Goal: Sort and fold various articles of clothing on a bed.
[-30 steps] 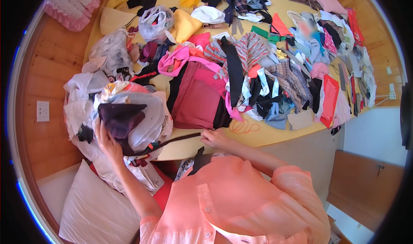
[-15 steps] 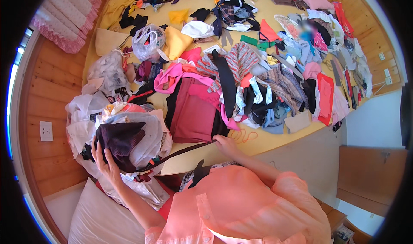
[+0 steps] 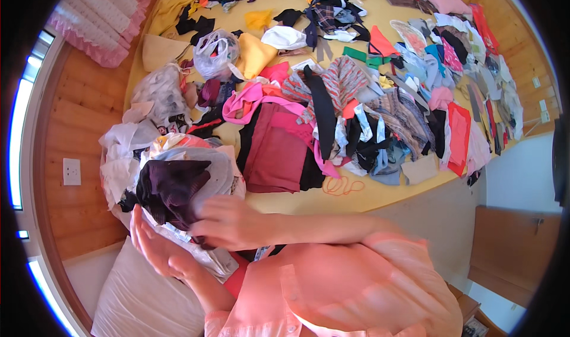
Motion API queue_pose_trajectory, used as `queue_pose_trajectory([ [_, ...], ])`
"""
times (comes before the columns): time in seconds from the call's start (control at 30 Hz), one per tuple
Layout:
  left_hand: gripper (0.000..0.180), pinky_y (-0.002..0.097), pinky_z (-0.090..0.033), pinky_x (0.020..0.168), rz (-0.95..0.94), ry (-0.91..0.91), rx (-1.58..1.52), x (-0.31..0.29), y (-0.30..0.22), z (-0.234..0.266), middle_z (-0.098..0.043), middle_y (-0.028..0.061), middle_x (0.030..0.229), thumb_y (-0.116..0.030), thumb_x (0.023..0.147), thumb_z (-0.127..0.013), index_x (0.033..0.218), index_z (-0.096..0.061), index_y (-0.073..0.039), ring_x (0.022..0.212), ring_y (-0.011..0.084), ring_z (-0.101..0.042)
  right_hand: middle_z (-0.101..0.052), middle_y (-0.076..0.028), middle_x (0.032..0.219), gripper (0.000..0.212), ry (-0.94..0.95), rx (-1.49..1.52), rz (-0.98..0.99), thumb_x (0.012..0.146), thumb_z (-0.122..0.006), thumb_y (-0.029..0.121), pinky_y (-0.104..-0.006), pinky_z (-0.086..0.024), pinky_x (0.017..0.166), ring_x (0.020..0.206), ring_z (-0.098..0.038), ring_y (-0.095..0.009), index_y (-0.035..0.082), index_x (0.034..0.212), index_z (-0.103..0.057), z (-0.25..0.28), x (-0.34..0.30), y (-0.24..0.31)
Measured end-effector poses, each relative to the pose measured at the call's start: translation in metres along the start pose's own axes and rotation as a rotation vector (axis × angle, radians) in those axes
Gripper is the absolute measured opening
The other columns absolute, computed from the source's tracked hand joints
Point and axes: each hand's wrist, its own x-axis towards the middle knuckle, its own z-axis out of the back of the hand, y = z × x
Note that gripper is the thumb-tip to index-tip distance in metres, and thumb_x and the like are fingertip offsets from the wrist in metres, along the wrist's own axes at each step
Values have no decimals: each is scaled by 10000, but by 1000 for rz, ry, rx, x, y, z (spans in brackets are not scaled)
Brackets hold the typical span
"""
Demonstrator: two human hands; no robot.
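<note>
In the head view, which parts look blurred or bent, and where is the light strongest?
Head view: the right hand is smeared by motion blur; the left hand looks sharper; the bed's edge bends toward the rim from fisheye distortion; the window strip at left is blown out white.

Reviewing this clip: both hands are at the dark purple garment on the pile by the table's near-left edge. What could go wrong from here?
The left hand and right hand meet at the dark purple garment, which tops a heaped pile at the yellow table's edge; pulling on it might drag neighbouring clothes off the side. The plastic bag under the hands could snag or tear. The right forearm hides part of the pile, so a grab might catch the wrong piece.
</note>
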Motion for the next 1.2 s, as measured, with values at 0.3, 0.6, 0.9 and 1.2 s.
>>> queue_pose_trajectory([
  [0.3, 318, 475, -212, 943, 10, 489, 710, -9, 25, -24, -419, 103, 1216, -197, 820, -463, 1104, -499, -59, 1142, 291, -363, -523, -148, 822, 342, -85, 89, -394, 672, -526, 7, -387, -423, 667, 787, -520, -312, 39, 1010, -482, 1, 4, -38],
  [0.6, 329, 447, -216, 949, -8, 585, 936, -29, 62, -32, -383, 54, 1257, -178, 818, -445, 1130, -491, -86, 1185, 257, -315, -441, -147, 1026, 569, -337, -928, -712, 521, -688, 73, -404, -321, 832, 983, -407, -331, 54, 1027, -430, 171, -122, -123],
  [0.9, 286, 489, -202, 946, 10, 411, 680, -17, 39, -36, -462, 98, 1170, -85, 780, -501, 1063, -523, -47, 1131, 311, -373, -568, -121, 938, 436, -354, -963, -1203, 612, -676, 298, -586, -180, 856, 999, -464, -258, 64, 961, -559, 268, -225, -140],
  [1.2, 828, 371, -314, 929, 911, 708, -681, -70, -12, -144, -278, 120, 1284, -112, 610, -710, 1273, -219, -41, 1157, 242, -335, -547, -21, 722, 117, -461, 22, -1063, 789, -531, 80, -210, -402, 607, 670, -491, -62, -5, 868, -521, 201, -130, -62],
])
